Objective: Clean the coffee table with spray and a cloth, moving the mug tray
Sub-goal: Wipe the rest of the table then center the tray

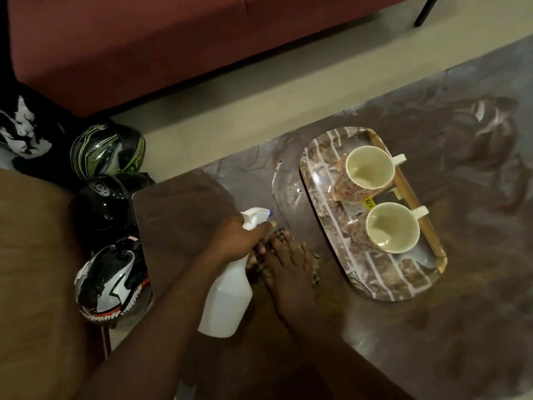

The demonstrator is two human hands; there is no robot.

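Left hand (235,241) grips spray bottle (227,295); right hand (288,261) presses cloth (313,265).

White spray bottle (227,295); checked cloth (313,267); floral cream mugs (366,176); brick-patterned tray (383,280).

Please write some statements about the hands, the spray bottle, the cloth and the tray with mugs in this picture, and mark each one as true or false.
1. The left hand holds the white spray bottle. True.
2. The right hand lies flat on the checked cloth. True.
3. Three mugs stand on the tray. False: there are only two, the far mug and the near mug.
4. Both mugs are full of coffee. False: both look empty, their pale insides showing.
5. The tray sits on the floor next to the helmets. False: it sits on the coffee table; the helmets are on the floor, left of the table.
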